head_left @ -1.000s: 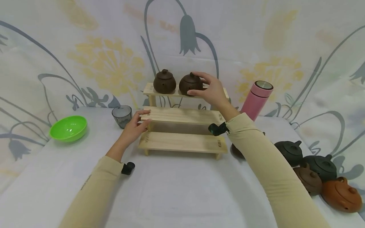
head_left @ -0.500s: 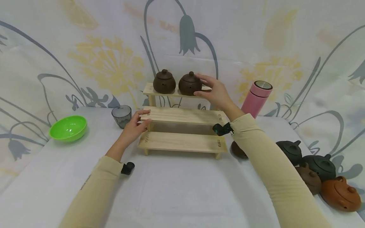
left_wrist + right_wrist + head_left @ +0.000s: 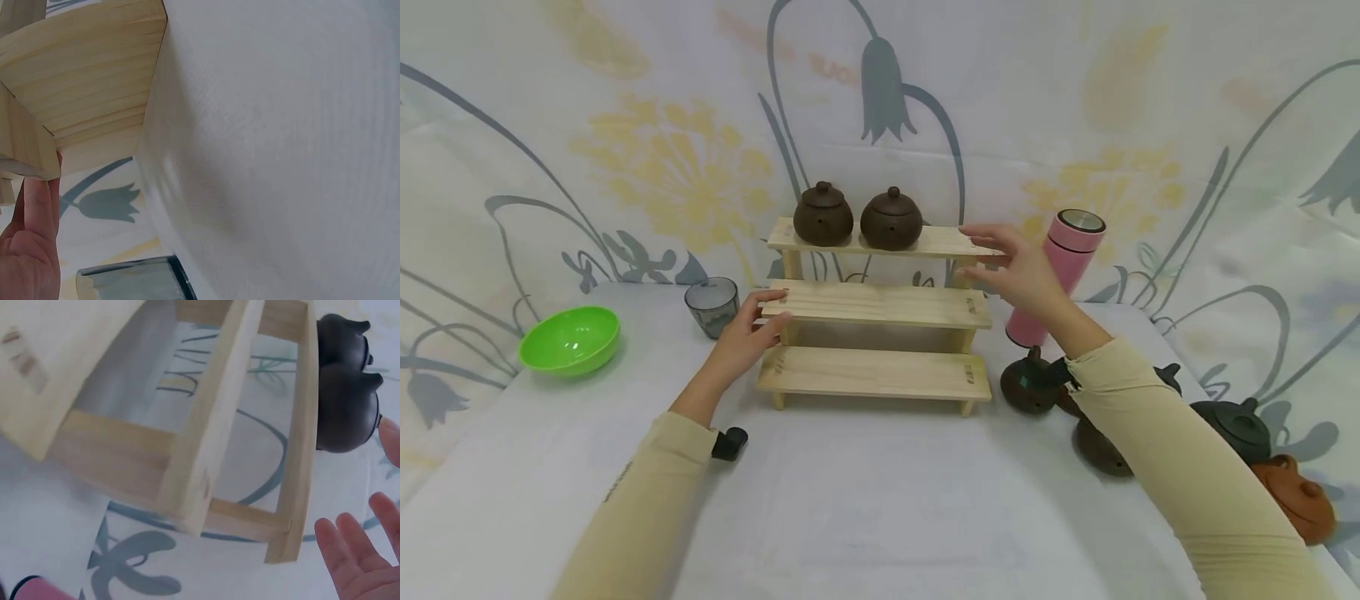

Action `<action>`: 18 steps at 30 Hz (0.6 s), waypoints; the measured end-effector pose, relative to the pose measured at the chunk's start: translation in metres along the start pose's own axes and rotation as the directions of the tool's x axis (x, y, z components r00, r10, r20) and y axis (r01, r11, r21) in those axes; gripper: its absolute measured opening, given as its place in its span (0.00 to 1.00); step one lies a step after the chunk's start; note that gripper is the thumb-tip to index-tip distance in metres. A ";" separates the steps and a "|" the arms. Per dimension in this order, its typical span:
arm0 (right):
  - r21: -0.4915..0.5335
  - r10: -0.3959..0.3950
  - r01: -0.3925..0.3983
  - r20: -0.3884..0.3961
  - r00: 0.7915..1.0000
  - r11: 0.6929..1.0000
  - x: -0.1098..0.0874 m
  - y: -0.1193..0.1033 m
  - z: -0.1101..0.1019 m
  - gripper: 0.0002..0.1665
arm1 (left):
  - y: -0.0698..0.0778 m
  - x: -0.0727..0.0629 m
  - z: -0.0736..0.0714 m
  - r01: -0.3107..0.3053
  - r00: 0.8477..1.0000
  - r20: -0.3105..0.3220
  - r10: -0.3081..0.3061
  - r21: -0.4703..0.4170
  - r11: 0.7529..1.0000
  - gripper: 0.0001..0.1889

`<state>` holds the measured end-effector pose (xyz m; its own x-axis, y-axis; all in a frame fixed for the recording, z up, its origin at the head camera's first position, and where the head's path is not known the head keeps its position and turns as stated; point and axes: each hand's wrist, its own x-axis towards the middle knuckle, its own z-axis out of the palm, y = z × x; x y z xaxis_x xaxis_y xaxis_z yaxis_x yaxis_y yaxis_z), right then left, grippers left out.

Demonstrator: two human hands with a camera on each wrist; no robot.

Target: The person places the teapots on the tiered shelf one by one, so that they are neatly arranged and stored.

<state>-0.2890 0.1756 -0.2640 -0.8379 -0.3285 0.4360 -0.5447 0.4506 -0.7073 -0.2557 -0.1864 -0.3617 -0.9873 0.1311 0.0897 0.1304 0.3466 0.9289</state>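
A three-tier wooden display stand (image 3: 880,304) stands on the white cloth. On its top tier sit two dark brown lidded teapots, the left teapot (image 3: 823,218) and the right teapot (image 3: 891,222), side by side. My left hand (image 3: 743,329) holds the left end of the middle tier; in the left wrist view its fingers (image 3: 39,209) reach up against the board's end. At the right end of the top tier, my right hand (image 3: 1026,279) is spread with nothing in it. The right wrist view shows its fingers (image 3: 353,540) apart from the right teapot (image 3: 347,409).
Left of the stand are a grey glass (image 3: 712,307) and a green bowl (image 3: 571,342). A pink thermos (image 3: 1067,258) stands behind the right hand. Several teapots, among them a brown one (image 3: 1028,383) and an orange one (image 3: 1300,500), lie around the right forearm, partly hidden.
My right hand has let go of the right teapot and moved right and down, away from it. The teapot stays on the top tier. The left hand keeps its place.
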 end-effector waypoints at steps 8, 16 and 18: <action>-0.066 0.014 -0.013 0.016 1.000 0.998 -0.033 0.009 -0.015 0.31 | 0.015 -0.009 0.000 0.010 1.000 0.020 -0.010 -0.008 1.000 0.26; -0.143 0.069 -0.067 0.012 0.998 0.987 -0.062 0.022 -0.026 0.28 | 0.024 -0.013 0.000 0.003 1.000 0.021 -0.003 -0.002 1.000 0.26; -0.153 0.075 -0.071 0.022 0.997 0.986 -0.069 0.025 -0.028 0.27 | 0.016 -0.009 0.000 0.004 1.000 0.017 -0.003 -0.006 1.000 0.26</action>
<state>-0.2457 0.2326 -0.2961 -0.8753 -0.3117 0.3698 -0.4832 0.5946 -0.6426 -0.2449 -0.1820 -0.3472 -0.9861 0.1458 0.0804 0.1264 0.3416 0.9313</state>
